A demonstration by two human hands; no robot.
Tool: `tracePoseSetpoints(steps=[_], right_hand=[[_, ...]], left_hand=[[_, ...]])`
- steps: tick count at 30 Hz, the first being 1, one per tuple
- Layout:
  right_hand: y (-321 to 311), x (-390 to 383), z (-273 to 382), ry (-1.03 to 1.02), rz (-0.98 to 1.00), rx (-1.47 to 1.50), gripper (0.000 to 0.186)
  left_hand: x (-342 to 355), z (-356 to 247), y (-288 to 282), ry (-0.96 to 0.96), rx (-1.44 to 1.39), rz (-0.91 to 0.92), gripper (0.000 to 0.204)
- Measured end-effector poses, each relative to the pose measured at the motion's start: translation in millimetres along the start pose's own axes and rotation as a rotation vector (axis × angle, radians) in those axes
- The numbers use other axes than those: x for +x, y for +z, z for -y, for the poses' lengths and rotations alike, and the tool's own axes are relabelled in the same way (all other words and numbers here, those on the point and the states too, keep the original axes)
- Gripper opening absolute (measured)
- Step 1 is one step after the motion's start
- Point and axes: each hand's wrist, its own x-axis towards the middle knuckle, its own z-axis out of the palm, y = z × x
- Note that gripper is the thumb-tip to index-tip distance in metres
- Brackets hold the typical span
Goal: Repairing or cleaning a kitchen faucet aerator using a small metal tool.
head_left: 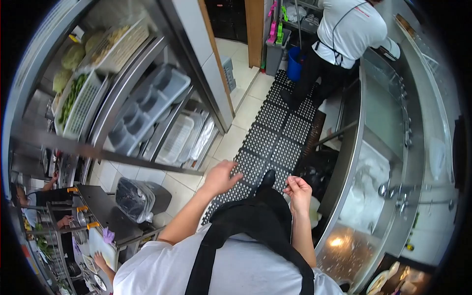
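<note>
My left hand (221,178) hangs in the air in front of my black apron (248,216), over the dark floor mat (268,132). Its thumb and fingers are loosely apart, with nothing between them. To the right, my right hand (299,192) is raised near the sink counter's edge, with thumb and fingertips pressed together. Whatever is in that pinch, if anything, is too small to tell. A black bag (318,167) lies just beyond it, under the counter. Neither hand touches a shelf or the sink.
A steel sink (366,191) with white foam runs along the right. On the left stand a rack with a basket of green vegetables (73,105) and grey divided trays (147,108), and a lined bin (142,196). Ahead, a person (344,34) stands beside a blue bucket (294,64).
</note>
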Motion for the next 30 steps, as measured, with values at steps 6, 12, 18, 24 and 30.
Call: tracePoseSetpoints(steps=[6,12,18,24,30], right_hand=[[65.0,194.5,152.0,-0.132,0.208,-0.196,0.014],[154.6,353.2,220.4,-0.24,0.461,-0.338,0.005],[270.8,473.7,239.1,-0.308,0.638,-0.452,0.004],[367.0,594.5,305.7,-0.738,0.654,-0.712,0.006],[446.3,724.8,341.8,-0.856,0.787,-0.783,0.008]], left_hand=[[151.9,-55.7,-35.8,0.118,-0.206,0.095,0.042],[292.6,-53.4,-82.7,-0.082,-0.432,-0.204,0.026],[465.4,-46.4,-139.4,-0.14,-1.145,-0.218,0.026],[606.2,-44.9,-228.1,-0.129,-1.434,-0.218,0.025],[723.2,-15.0,-283.2,-0.215,-1.544,-0.314,0.026]])
